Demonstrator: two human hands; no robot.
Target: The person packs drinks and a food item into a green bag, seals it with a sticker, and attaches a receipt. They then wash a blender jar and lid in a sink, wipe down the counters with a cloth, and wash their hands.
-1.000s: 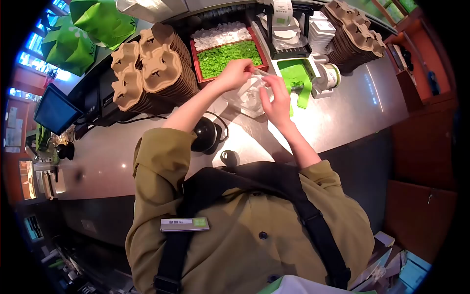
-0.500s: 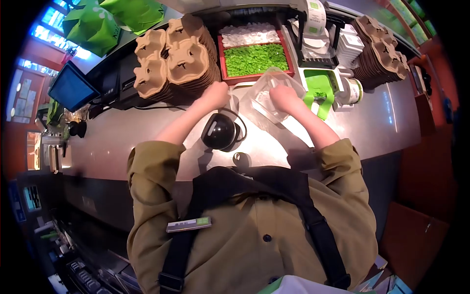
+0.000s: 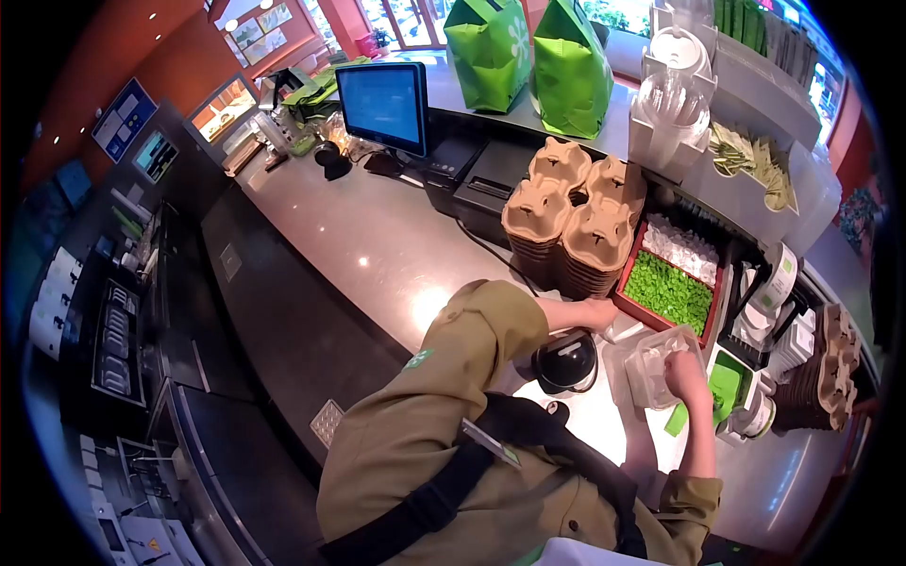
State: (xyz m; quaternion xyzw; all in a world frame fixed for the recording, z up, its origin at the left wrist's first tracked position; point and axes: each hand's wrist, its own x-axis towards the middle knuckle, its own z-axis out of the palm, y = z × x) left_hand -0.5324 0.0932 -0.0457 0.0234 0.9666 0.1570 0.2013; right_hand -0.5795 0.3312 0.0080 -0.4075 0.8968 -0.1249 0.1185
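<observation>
A clear plastic container (image 3: 649, 379) stands tilted on the counter, with something whitish inside that is too indistinct to name. My right hand (image 3: 683, 372) reaches over its rim, fingers curled inside; what they hold is hidden. My left hand (image 3: 596, 315) is closed beside a red-framed tray (image 3: 700, 332), above a pale translucent piece (image 3: 625, 330); its fingertips are hidden. Green pieces (image 3: 668, 291) fill the tray's near part and whitish pieces (image 3: 681, 247) the far part. Below my left hand sits a black rounded device (image 3: 564, 362) with a cable.
Stacked cardboard cup carriers (image 3: 578, 226) rise behind my left hand, with more carriers (image 3: 819, 373) at the right. A label printer (image 3: 769, 292) and a green ribbon-like roll (image 3: 727, 382) stand right of the container. Green bags (image 3: 571, 71) and a monitor (image 3: 384, 106) are farther back.
The view has swung left and up, so the counter and hands appear farther right. My right hand stays at the container and my left beside the tray.
</observation>
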